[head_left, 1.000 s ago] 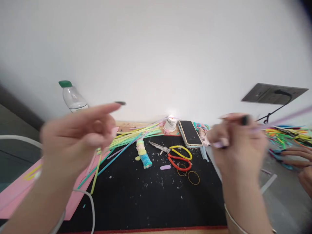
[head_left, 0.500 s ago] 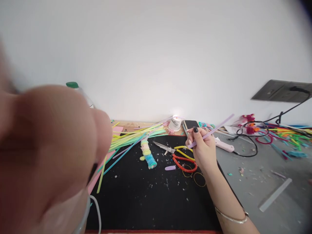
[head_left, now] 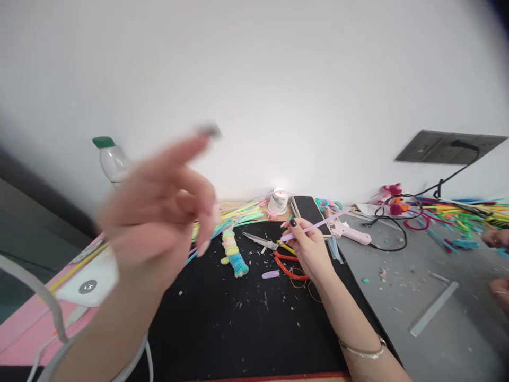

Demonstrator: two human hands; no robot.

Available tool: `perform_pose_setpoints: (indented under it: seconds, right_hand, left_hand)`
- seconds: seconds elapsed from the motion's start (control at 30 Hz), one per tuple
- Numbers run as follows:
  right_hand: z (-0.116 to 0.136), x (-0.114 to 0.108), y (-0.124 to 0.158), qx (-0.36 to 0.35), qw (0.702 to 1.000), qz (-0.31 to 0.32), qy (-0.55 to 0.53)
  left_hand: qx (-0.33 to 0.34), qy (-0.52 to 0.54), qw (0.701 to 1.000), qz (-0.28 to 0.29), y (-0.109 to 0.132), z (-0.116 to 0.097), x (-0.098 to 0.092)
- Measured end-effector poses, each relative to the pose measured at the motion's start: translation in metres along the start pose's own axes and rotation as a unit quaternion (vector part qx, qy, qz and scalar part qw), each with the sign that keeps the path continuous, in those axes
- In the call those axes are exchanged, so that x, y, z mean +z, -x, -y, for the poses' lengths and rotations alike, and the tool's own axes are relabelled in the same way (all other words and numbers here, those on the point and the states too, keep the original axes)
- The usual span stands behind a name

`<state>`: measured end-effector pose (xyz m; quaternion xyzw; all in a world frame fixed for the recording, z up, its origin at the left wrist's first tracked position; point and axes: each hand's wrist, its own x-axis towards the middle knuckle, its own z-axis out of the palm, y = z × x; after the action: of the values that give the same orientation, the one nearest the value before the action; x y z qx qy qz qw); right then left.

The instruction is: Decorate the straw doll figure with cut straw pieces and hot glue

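Observation:
My right hand [head_left: 312,253] pinches a lilac pipe cleaner [head_left: 337,214] between thumb and fingers, above the scissors [head_left: 292,269]. Raised in front of the wall, my left hand [head_left: 159,215] is blurred by motion; its index finger stretches out, the other fingers bend, and nothing shows in it. Between the hands, a striped figure [head_left: 235,255] of yellow, pink and blue fuzzy stems lies on the black mat [head_left: 238,339]. A short lilac piece [head_left: 271,274] rests near the scissors' red handle. Yellow and green pipe cleaners [head_left: 250,215] lie bundled behind, partly covered by my left hand.
Behind my right hand are a phone [head_left: 306,204], a white cup [head_left: 278,202] and a pink glue gun [head_left: 353,234] with a black cord. A translucent stick [head_left: 434,309] lies right. Another person's hand [head_left: 500,291] shows at the right edge. A green-capped bottle [head_left: 114,162] stands left.
My left hand has moved away from close to the camera, uncovering the bottle and a white device at left. The view has shifted slightly; my right hand still grips the lilac pipe cleaner.

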<state>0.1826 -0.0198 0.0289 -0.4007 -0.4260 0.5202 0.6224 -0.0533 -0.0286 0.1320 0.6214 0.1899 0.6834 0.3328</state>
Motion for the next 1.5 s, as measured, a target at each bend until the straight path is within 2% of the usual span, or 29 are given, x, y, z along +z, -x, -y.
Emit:
perform_pose_setpoints:
  seconds: [0.03, 0.1, 0.2, 0.27, 0.37, 0.57, 0.73, 0.87, 0.93, 0.97, 1.1, 1.27, 1.5]
  right_hand:
    - [-0.003, 0.002, 0.0, 0.011, 1.0, 0.01, -0.009]
    - [-0.01, 0.006, 0.002, 0.017, 0.999, 0.026, -0.018]
    - [-0.021, 0.011, 0.004, 0.012, 0.999, 0.032, -0.013]
    - [-0.026, 0.012, 0.005, 0.021, 0.999, 0.029, -0.012]
    - [-0.03, 0.014, 0.008, 0.043, 0.998, 0.039, -0.034]
    - [-0.026, 0.016, 0.009, 0.038, 0.996, 0.042, -0.07]
    - [-0.028, 0.013, 0.006, 0.021, 0.996, -0.015, -0.085]
    - [-0.03, 0.009, 0.003, 0.006, 0.992, -0.065, -0.104]
    - [-0.031, 0.008, 0.002, 0.004, 0.989, -0.084, -0.118]
    - [-0.031, 0.007, 0.002, 0.006, 0.988, -0.09, -0.125]
    - [-0.032, 0.005, 0.002, 0.023, 0.981, -0.102, -0.162]
    - [-0.031, 0.003, -0.002, 0.054, 0.966, -0.116, -0.222]
    - [-0.031, -0.002, -0.004, 0.038, 0.971, -0.094, -0.217]
  left_hand:
    - [-0.012, -0.022, 0.999, 0.033, 0.003, 0.011, 0.009]
    - [-0.142, -0.137, 0.972, 0.124, 0.014, 0.036, 0.023]
    - [-0.257, -0.186, 0.928, 0.194, 0.036, 0.073, 0.033]
    - [-0.292, -0.173, 0.918, 0.208, 0.05, 0.089, 0.036]
    - [-0.3, -0.128, 0.923, 0.205, 0.064, 0.097, 0.037]
    - [-0.281, -0.142, 0.937, 0.152, 0.062, 0.099, 0.035]
    - [-0.336, -0.065, 0.927, 0.152, 0.042, 0.109, 0.05]
    - [-0.345, 0.014, 0.936, 0.067, 0.035, 0.125, 0.073]
    - [-0.372, 0.115, 0.921, -0.018, 0.039, 0.134, 0.085]
    - [-0.375, 0.135, 0.916, -0.042, 0.042, 0.138, 0.09]
    - [-0.39, 0.196, 0.894, -0.098, 0.056, 0.146, 0.106]
    - [-0.41, 0.245, 0.872, -0.11, 0.063, 0.145, 0.12]
    - [-0.417, 0.223, 0.875, -0.106, 0.056, 0.15, 0.137]
